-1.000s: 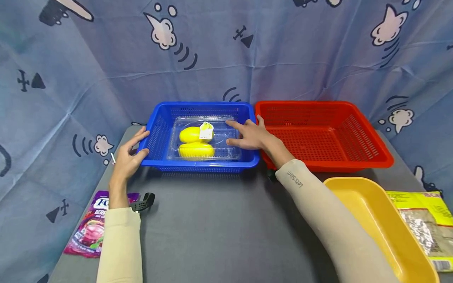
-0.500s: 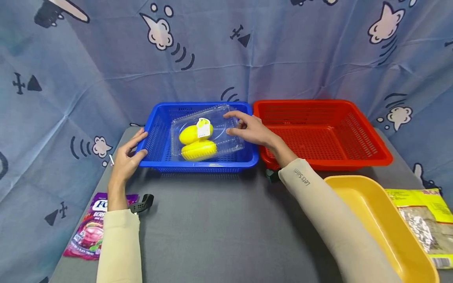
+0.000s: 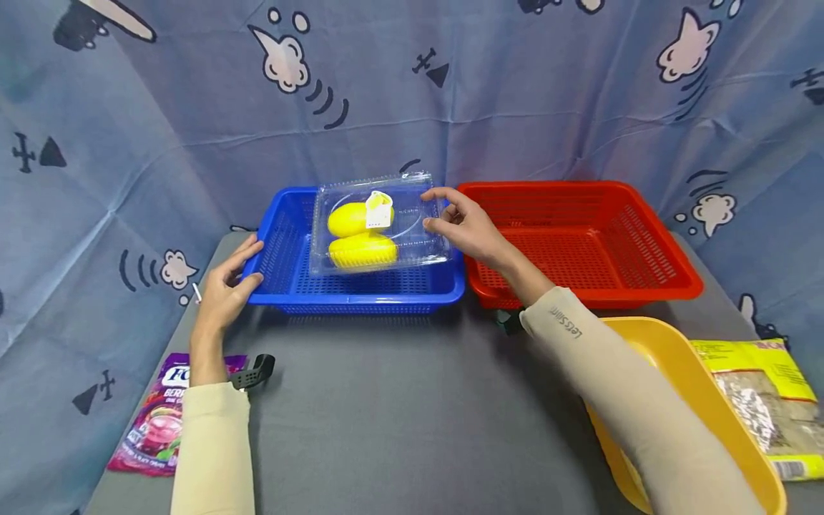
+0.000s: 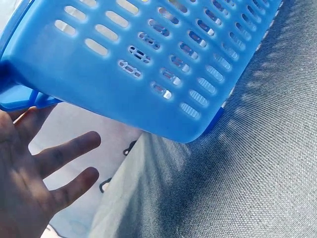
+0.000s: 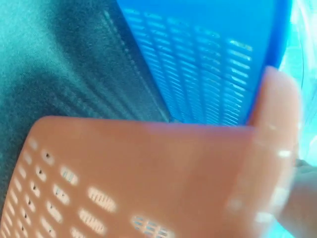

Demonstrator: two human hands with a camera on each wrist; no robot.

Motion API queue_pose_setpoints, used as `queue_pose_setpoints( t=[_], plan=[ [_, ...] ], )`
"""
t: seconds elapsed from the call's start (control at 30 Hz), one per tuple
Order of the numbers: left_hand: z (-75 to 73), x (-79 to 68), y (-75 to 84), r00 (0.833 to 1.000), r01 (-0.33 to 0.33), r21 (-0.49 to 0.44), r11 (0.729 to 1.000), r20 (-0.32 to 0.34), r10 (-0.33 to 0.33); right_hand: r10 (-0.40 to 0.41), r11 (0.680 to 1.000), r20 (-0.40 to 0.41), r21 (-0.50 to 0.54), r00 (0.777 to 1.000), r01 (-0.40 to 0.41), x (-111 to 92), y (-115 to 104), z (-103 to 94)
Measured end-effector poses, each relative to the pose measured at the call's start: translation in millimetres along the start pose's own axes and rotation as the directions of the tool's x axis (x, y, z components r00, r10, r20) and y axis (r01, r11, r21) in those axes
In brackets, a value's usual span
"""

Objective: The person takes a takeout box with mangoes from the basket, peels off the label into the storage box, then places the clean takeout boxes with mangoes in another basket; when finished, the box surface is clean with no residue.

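Observation:
In the head view, my right hand [image 3: 468, 225] pinches the right edge of a clear plastic clamshell container [image 3: 408, 239]. Two yellow oval fruits, maybe mangoes, lie inside it: an upper fruit [image 3: 347, 219] with a white label [image 3: 379, 212] over its right end, and a lower fruit [image 3: 363, 250]. The container is raised, slightly tilted, over the blue basket [image 3: 360, 303]. My left hand [image 3: 222, 295] grips that basket's left rim with thumb and finger, while other fingers extend free in the left wrist view. The right wrist view shows the container only faintly, if at all.
A red basket [image 3: 592, 294] stands right of the blue one. Nearer me is a yellow tray [image 3: 708, 408], partly under my right forearm, beside a yellow-and-clear packet [image 3: 766, 400]. A purple drink-mix pouch [image 3: 157, 429] lies at the left. A patterned curtain [image 3: 386, 93] hangs behind.
My right hand has taken hold of the container and lifted it from the basket's floor, with its far edge now above the rim. The left hand stays on the basket rim.

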State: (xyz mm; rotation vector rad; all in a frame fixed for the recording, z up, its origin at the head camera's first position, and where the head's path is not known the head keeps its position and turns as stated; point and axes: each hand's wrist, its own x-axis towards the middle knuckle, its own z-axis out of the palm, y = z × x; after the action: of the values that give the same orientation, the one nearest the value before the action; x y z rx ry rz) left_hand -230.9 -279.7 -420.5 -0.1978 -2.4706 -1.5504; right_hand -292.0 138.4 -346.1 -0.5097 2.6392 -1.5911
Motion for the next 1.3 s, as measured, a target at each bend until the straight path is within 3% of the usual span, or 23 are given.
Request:
queue_pose_setpoints(
  t=[0.2,0.57,0.77,0.93,1.1,1.3],
  plan=[
    [-0.2,-1.2,-1.4,1.000,-0.017,0.001,1.000,0.003,0.017,0.020,0.998,-0.047,0.065,0.999,-0.017,-11.7,-11.1,-15.1],
    [0.2,-4.1,-1.3,1.000,-0.008,0.024,1.000,0.005,0.008,0.003,1.000,-0.051,0.031,0.999,-0.002,-56.2,-24.5,-58.0],
    [0.9,-3.9,-0.3,1.000,-0.010,0.040,0.999,0.004,0.010,-0.002,0.999,-0.126,-0.049,0.992,-0.004,-91.9,-28.1,-89.5],
    [1.7,-5.5,3.4,1.000,0.015,0.057,0.998,0.004,-0.015,0.032,0.992,-0.180,-0.113,0.983,-0.053,-127.0,-26.6,-110.0],
    [1.3,-5.5,5.0,1.000,0.027,0.038,0.999,0.006,-0.027,0.076,0.994,-0.172,-0.063,0.982,-0.088,-164.7,-22.3,-119.1],
    [1.2,-5.3,4.7,1.000,0.027,0.039,0.999,0.010,-0.028,0.071,0.996,-0.161,-0.045,0.984,-0.080,-207.0,-13.1,-119.0]
  ],
)
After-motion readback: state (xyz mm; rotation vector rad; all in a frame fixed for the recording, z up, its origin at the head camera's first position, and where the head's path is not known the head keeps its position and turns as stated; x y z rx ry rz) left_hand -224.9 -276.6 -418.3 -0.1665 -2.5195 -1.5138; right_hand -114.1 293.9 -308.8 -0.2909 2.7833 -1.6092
